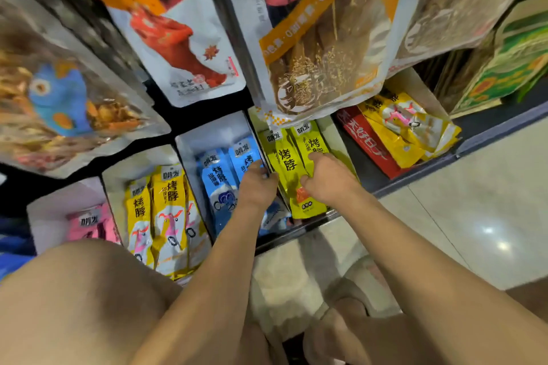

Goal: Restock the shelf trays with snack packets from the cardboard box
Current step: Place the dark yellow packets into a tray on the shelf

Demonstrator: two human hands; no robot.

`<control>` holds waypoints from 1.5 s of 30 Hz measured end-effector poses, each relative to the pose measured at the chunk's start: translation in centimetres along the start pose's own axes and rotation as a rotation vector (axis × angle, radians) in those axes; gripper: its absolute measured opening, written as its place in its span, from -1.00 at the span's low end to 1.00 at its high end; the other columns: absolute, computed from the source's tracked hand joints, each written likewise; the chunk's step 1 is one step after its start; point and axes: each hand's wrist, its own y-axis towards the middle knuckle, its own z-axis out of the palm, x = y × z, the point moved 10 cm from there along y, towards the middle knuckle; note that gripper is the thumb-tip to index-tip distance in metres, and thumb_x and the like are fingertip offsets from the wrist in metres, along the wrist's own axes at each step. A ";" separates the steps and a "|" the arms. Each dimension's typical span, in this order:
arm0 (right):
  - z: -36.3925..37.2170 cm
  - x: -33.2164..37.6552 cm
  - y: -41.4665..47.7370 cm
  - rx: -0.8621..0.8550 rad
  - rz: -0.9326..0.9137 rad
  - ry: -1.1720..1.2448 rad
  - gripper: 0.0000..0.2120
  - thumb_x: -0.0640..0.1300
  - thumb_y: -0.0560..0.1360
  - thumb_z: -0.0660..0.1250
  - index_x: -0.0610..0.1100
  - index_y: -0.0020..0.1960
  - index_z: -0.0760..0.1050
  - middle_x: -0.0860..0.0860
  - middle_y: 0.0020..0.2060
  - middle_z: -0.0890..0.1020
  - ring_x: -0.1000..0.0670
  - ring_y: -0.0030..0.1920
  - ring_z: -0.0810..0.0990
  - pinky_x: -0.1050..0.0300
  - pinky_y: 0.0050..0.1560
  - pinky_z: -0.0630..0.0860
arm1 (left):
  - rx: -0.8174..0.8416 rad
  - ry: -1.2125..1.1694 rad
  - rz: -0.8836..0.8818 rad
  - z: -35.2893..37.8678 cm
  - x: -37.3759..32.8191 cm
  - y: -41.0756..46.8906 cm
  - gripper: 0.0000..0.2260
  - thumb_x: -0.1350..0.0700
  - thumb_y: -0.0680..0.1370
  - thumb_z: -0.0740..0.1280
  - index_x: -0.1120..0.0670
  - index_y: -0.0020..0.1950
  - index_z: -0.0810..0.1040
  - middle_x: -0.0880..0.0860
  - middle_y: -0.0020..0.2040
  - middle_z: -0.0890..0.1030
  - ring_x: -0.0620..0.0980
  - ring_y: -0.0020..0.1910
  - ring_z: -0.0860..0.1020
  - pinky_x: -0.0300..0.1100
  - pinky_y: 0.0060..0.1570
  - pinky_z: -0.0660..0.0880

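On the low shelf, beside the blue packets [221, 184], the left hand [257, 187] bends its fingers at the tray divider [256, 139]; whether it holds something I cannot tell. To its right, the right hand [327, 179] grips the lime-yellow packets [286, 166] in their tray [334, 135]. If pushed unevenly, they could buckle or slip over the front edge.

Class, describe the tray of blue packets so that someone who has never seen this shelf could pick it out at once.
Find the bottom shelf, under the big hanging bags, where white trays stand in a row. The third visible from the left is the blue-packet tray, with the left hand at its right edge. It alone holds sky-blue packets; the trays on both sides hold yellow ones.
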 end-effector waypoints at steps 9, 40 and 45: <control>-4.9 4.4 -10.5 -0.010 -0.080 -0.332 -0.48 0.13 0.59 0.24 -0.12 0.45 0.31 -0.12 0.39 0.44 -0.24 0.37 0.40 -0.10 0.30 0.40 | 0.002 0.737 0.179 -5.0 -7.0 -9.4 -0.51 -0.09 0.61 0.24 0.10 0.48 0.34 0.15 0.42 0.45 0.22 0.36 0.44 0.07 0.26 0.42; -3.4 40.7 -45.0 -0.411 -1.065 -0.600 -0.40 0.16 0.62 0.16 -0.12 0.54 0.16 -0.11 0.43 0.36 -0.22 0.39 0.36 -0.14 0.32 0.38 | -0.936 0.790 -0.039 -42.7 3.0 -49.9 -0.47 -0.21 0.60 0.18 -0.01 0.51 0.28 0.01 0.47 0.38 0.16 0.44 0.31 0.13 0.38 0.28; 1.5 46.5 -49.9 -0.365 -1.207 -0.613 -0.48 0.12 0.60 0.18 -0.13 0.45 0.24 -0.12 0.36 0.40 -0.23 0.35 0.39 -0.15 0.28 0.39 | -1.010 0.746 -0.165 -47.2 9.0 -54.2 -0.44 -0.24 0.59 0.19 -0.01 0.52 0.28 0.03 0.47 0.38 0.17 0.44 0.32 0.15 0.38 0.32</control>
